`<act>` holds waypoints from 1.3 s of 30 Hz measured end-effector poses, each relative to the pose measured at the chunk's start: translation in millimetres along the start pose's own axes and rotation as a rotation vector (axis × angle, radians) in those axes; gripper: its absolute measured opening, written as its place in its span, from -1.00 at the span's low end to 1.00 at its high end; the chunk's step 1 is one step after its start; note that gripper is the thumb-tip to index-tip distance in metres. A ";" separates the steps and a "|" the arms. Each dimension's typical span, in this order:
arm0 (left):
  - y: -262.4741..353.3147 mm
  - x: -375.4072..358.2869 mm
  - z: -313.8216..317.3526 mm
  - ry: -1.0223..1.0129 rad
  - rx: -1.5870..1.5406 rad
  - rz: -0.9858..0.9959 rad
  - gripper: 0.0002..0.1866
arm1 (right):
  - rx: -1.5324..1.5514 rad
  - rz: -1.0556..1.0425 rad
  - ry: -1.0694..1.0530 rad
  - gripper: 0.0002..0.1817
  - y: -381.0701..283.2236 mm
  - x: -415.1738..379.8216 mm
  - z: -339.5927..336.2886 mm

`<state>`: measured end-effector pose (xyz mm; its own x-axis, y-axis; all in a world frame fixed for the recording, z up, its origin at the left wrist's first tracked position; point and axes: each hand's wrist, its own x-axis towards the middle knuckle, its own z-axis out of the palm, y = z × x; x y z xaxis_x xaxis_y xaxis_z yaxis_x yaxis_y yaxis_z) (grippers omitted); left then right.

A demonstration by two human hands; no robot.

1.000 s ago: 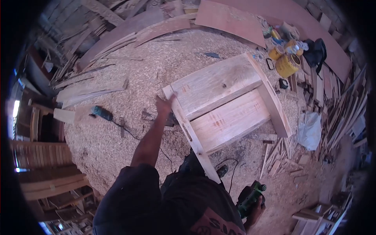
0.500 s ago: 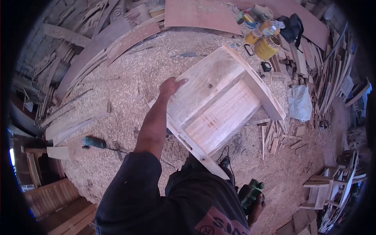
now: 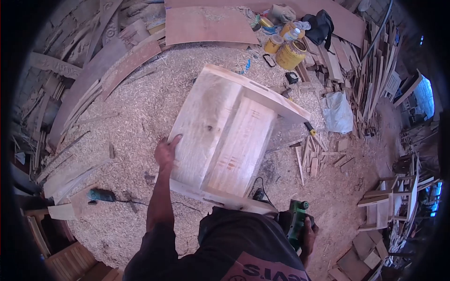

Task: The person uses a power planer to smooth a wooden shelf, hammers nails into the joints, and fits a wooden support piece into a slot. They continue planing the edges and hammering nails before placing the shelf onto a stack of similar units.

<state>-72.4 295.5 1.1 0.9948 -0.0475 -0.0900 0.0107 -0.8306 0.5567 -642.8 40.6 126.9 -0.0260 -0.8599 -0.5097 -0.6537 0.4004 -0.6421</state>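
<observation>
A wooden frame (image 3: 192,110) is being held in the middle of the scene, over a floor (image 3: 131,124) that is being covered by wood shavings (image 3: 112,136); how its underside is being supported cannot be told. Its left edge is being gripped by the left hand (image 3: 165,152), the thumb being laid over the top of the broad board and the other fingers being mostly hidden at the edge. A second, narrower board (image 3: 240,154) is being seen to the right of the broad one, and both are being spanned by a far end piece (image 3: 286,105) and a near end piece (image 3: 190,189), the latter being seen close to the person's dark shirt (image 3: 201,255). A green power tool (image 3: 296,224) is being grasped at the near right by the right hand (image 3: 308,236), its fingers being closed on the tool's right side, well apart from the broad board. Another power tool (image 3: 101,195), teal in colour, is being left untouched on the shavings at the near left. At the far right, a yellow tub (image 3: 289,57) and a black bag (image 3: 320,28) are being seen beyond a white sack (image 3: 338,113), while a plywood sheet (image 3: 211,27) is being seen at the far side.
</observation>
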 end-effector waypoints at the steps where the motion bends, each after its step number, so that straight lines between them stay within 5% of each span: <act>1: -10.3 -9.9 -3.1 -0.007 -0.035 -0.047 -0.16 | 0.013 -0.032 -0.023 -0.27 -3.9 5.2 -2.7; 9: -55.3 -98.4 -18.1 0.089 -0.073 -0.370 -0.13 | -0.003 -0.162 -0.152 -0.41 -52.3 54.6 -19.6; 13: -70.2 -141.0 -13.8 0.038 -0.302 -0.451 -0.21 | -0.002 -0.208 -0.255 -0.49 -54.2 111.0 -40.5; 16: -80.4 -189.6 -4.4 0.014 -0.772 -0.329 -0.27 | -0.013 -0.273 -0.294 -0.51 -46.2 162.2 -50.6; 19: -88.0 -241.8 -13.1 -0.199 -0.633 -0.376 -0.15 | -0.020 -0.307 -0.420 -0.46 -51.2 190.0 -69.9; 23: -89.5 -315.2 5.0 -0.147 -0.687 -0.282 0.13 | -0.063 -0.260 -0.300 -0.42 -40.6 237.0 -76.9; 33: -27.9 -340.0 56.9 0.118 -0.839 -0.532 -0.15 | 0.021 -0.272 -0.375 -0.43 -24.8 281.7 -85.0; 39: 54.8 -370.1 128.4 0.227 -1.006 -0.621 -0.08 | 0.090 -0.223 -0.420 -0.50 -29.1 287.5 -87.8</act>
<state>-453.1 196.4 -41.2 0.7861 0.3897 -0.4798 0.4678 0.1322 0.8739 -697.7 -246.1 49.3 0.4268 -0.7334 -0.5290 -0.5403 0.2623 -0.7996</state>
